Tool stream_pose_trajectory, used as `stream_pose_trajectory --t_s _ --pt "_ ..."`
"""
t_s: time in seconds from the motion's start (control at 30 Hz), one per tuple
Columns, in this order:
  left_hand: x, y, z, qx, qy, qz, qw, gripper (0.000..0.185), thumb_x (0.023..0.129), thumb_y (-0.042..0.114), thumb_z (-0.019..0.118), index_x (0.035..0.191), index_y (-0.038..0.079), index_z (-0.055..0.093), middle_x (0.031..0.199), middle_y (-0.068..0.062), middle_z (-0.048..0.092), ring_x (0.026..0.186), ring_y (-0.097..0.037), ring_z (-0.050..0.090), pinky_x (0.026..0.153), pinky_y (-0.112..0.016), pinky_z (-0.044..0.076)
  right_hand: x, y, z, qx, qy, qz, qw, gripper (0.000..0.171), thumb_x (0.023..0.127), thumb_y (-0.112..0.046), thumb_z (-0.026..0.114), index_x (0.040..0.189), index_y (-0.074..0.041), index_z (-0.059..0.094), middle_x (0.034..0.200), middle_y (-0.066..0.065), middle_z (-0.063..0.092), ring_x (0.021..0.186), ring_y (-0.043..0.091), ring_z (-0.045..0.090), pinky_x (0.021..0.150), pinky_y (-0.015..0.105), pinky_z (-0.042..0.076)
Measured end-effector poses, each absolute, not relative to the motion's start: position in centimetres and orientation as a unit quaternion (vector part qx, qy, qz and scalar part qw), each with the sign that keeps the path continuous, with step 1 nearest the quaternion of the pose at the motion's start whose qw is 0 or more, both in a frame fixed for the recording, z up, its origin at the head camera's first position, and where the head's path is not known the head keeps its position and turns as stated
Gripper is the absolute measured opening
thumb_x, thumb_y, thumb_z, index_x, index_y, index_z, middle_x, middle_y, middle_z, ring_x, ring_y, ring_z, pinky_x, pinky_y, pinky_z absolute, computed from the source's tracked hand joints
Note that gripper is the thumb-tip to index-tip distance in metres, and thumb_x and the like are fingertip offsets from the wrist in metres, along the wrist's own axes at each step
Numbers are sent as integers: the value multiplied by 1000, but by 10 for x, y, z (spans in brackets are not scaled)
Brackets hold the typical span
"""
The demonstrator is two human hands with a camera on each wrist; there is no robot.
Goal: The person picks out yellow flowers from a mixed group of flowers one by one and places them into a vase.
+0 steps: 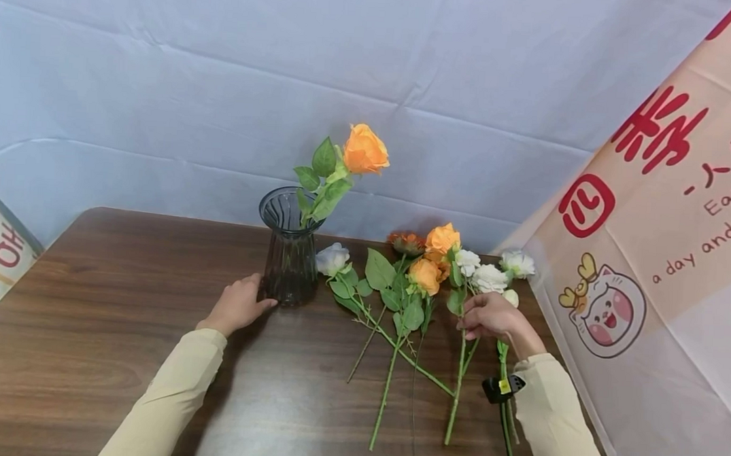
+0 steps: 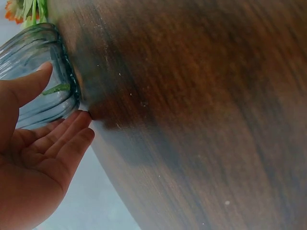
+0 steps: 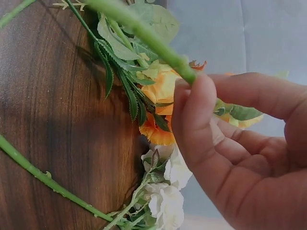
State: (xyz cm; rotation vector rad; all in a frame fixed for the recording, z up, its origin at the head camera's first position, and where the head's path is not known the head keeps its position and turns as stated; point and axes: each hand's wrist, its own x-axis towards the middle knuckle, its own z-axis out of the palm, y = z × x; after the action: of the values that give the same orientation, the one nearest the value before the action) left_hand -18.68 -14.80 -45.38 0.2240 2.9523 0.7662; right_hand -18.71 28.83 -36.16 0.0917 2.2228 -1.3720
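- The wooden table (image 1: pixel 123 299) carries everything.
- The ribbed glass vase (image 1: pixel 289 252) holds one orange rose (image 1: pixel 365 150); my left hand (image 1: pixel 237 306) rests open against its base.
- My right hand (image 1: pixel 490 315) pinches a green flower stem (image 3: pixel 144 36) among the loose flowers (image 1: pixel 427 271) lying right of the vase.

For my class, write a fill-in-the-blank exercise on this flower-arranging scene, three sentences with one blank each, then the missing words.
1. The single orange rose stands in the dark ribbed glass ____.
2. The left hand rests against the base of the vase on the brown wooden ____.
3. The right hand pinches a green ____ among the loose flowers lying on the table.

Missing words: vase; table; stem
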Motion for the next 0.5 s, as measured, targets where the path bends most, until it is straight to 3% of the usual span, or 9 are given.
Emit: stream_pose_trajectory --t_s 0.27,0.5 --pt "-186 -148 -452 70 965 249 42 63 88 26 62 126 -17 38 119 -35 49 105 -48 50 84 -55 43 -185 288 -360 42 818 -512 260 38 81 12 53 115 24 41 81 14 61 61 17 62 64 32 55" --pt "-186 -148 -452 71 965 251 42 62 87 26 62 126 -17 39 118 -35 49 104 -48 50 84 -56 43 -184 288 -360 44 801 -534 266 39 82 12 53 116 24 38 85 15 61 67 18 64 67 32 55"
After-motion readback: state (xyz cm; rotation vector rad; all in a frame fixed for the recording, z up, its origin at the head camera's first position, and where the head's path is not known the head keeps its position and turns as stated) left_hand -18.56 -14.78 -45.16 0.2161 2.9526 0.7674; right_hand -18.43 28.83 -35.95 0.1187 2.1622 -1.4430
